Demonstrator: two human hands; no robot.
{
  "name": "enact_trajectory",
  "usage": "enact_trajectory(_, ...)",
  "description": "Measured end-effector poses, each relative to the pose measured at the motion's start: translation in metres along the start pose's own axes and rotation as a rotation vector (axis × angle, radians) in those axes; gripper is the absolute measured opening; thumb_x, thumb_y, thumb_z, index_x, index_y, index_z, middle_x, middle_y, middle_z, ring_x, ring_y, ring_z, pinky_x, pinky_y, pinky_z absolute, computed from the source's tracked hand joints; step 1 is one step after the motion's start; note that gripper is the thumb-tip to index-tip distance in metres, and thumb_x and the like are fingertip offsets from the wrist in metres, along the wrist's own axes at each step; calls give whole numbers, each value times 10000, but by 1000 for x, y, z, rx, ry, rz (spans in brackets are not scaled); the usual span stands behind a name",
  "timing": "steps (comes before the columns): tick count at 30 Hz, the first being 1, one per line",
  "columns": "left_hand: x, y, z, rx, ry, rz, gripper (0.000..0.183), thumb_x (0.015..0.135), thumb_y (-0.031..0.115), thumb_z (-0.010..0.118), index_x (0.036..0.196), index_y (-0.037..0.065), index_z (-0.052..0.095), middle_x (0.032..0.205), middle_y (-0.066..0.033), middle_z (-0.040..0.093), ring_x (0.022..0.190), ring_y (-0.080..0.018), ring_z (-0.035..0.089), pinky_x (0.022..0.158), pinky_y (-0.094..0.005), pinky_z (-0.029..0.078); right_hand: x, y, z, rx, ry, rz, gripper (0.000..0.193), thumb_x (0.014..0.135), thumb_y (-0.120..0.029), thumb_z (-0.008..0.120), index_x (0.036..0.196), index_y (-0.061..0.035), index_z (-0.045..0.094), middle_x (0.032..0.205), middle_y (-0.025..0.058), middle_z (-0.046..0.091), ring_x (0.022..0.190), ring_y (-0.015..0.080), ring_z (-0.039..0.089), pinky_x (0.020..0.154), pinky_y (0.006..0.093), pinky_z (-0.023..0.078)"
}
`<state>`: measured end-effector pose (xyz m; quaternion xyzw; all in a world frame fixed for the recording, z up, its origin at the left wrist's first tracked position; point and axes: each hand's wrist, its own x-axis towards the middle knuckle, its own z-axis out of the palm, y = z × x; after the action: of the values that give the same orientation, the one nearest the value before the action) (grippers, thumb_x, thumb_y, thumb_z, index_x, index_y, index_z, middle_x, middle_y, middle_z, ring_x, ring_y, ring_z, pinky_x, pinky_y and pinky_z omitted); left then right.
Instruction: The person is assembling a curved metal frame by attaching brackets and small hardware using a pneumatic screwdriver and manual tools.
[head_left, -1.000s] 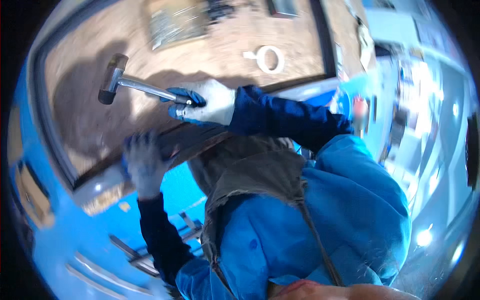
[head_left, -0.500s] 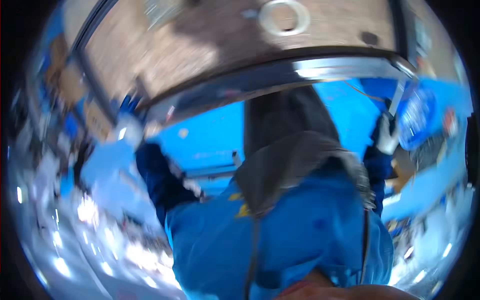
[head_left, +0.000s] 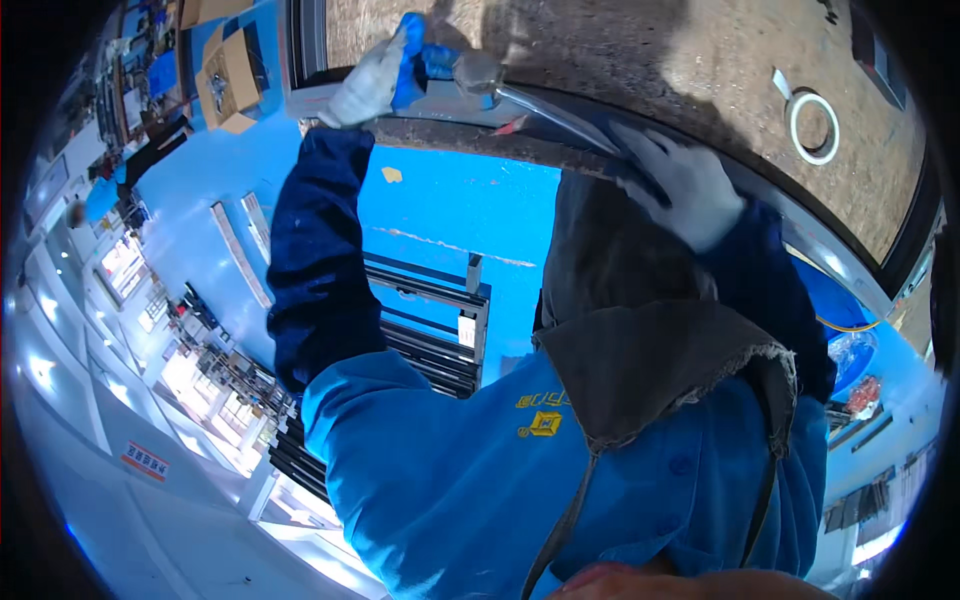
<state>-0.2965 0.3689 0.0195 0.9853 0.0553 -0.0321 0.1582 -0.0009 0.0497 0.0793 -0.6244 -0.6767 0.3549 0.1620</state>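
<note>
My left hand (head_left: 370, 88), in a pale glove with blue fingers, bends over the near bar of a dark metal frame (head_left: 440, 100). A tool with a rounded end and long metal shaft (head_left: 560, 116) lies slantwise along that bar. Its rounded end is beside my left fingers, close to a blue part that may be a finger or part of the tool. My right hand (head_left: 690, 190), also gloved, closes around the other end at the bar; its fingertips are partly hidden. The tool's exact kind does not show.
Inside the frame is a brown particle board (head_left: 620, 55), with a roll of white tape (head_left: 813, 128) at right. An open cardboard box (head_left: 228, 80) lies at far left. Dark metal profiles (head_left: 430, 330) are stacked below my left arm. A blue basin (head_left: 850, 355) sits at lower right.
The view has swung, and the frame now slants down to the right. My right hand has come inward from the frame's right end with the tool, closer to my left hand.
</note>
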Motion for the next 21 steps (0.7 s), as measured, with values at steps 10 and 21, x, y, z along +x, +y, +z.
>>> enact_trajectory(10,25,-20,-14,-33,-9,253,521,849,129,560,1324,0,390,1155,-221,529,1063,-365,526,887,-409,441,22,-17,5,112,266,-70,610,758,-116,657,1322,-84,429,1015,163,614,780,324,634,658,379,528)
enact_trajectory(21,159,244,37,-32,-73,58,852,725,571,607,1370,72,360,1196,-169,497,1052,-323,499,904,-443,388,-124,-26,34,1108,1246,761,444,898,-148,570,1301,1,458,783,-11,558,579,17,452,492,187,373)
